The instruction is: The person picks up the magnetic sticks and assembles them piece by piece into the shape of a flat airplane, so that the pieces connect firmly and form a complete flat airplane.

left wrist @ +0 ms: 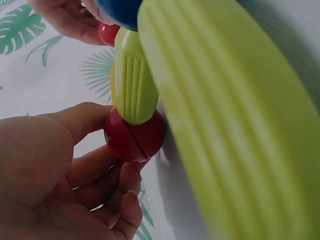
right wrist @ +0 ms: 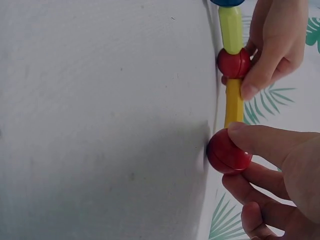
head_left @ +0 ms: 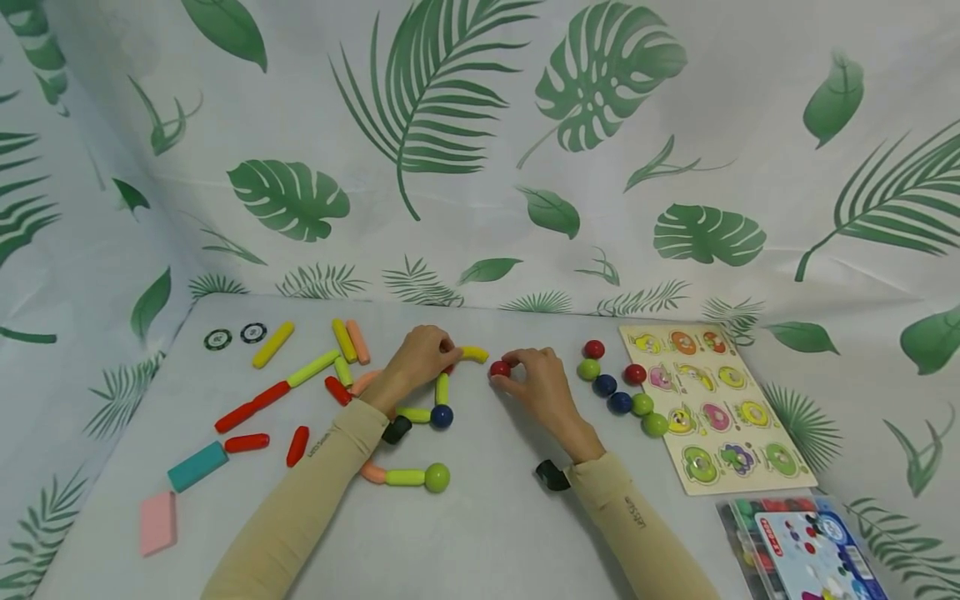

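In the head view my left hand (head_left: 422, 357) pinches a red ball (left wrist: 134, 134) between thumb and fingers. A lime-green rod (head_left: 442, 388) and a curved yellow rod (head_left: 473, 354) meet at that ball. The lime rod runs down to a dark blue ball (head_left: 442, 416), where a second lime rod (head_left: 414, 414) joins from the left. My right hand (head_left: 542, 385) holds another red ball (right wrist: 229, 151) between thumb and fingers, close to the yellow rod's free end. Whether ball and rod touch cannot be told.
Loose red rods (head_left: 298, 446), a teal block (head_left: 198, 466) and a pink block (head_left: 157, 523) lie left. A lime ball (head_left: 437, 477) on a rod lies nearer. Rightward are several balls (head_left: 619, 402), a fruit puzzle board (head_left: 716, 417) and a plastic case (head_left: 810, 550).
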`<state>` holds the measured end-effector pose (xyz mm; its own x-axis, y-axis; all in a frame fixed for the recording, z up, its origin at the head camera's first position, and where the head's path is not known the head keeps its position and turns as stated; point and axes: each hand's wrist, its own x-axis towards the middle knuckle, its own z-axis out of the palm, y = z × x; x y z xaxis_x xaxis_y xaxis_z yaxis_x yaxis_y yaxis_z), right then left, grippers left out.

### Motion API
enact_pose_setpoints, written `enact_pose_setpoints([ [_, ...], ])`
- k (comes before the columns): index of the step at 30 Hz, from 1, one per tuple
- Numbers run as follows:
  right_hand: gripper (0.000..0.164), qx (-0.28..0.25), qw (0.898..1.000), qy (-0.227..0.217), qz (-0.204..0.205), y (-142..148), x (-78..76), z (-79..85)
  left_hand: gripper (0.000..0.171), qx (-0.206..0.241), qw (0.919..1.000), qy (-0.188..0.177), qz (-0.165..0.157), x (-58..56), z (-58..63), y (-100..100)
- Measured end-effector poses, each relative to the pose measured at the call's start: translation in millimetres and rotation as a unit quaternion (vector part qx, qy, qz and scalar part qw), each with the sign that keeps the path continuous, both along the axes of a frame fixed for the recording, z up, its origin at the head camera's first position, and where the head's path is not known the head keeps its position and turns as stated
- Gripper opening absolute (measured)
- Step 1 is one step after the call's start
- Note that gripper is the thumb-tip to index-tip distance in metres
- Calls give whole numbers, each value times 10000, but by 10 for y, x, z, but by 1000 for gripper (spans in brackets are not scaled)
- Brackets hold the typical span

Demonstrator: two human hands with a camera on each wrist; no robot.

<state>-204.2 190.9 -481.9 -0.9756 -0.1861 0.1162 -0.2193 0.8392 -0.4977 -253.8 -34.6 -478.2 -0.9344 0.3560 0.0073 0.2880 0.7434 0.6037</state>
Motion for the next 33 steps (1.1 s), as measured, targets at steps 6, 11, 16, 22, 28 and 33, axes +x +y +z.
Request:
enact_pose_setpoints([
  [6, 36, -36, 10000, 3, -15, -22, -18, -15, 26, 79, 10000, 5, -41, 1, 6, -24],
  [11, 36, -117, 9999, -18, 7, -76, -45, -28, 28, -12, 9999, -79, -95, 1, 6, -31],
  [16, 37, -115, 9999, -23, -32, -118, -64, -25, 28, -51, 9998, -124, -110, 2, 10, -35],
  [22, 36, -100, 9999, -53, -64, -121, -65, -19, 28, 100, 9998, -76, -162, 9, 12, -58],
  [28, 38, -105, 9999, -113, -77, -118, -54, -23, 28, 323, 9994, 73, -69, 30, -3, -177],
  [33, 39, -125, 9998, -119, -99, -109, -37, -24, 26, 607, 9973, 359, 204, 89, 24, -491],
])
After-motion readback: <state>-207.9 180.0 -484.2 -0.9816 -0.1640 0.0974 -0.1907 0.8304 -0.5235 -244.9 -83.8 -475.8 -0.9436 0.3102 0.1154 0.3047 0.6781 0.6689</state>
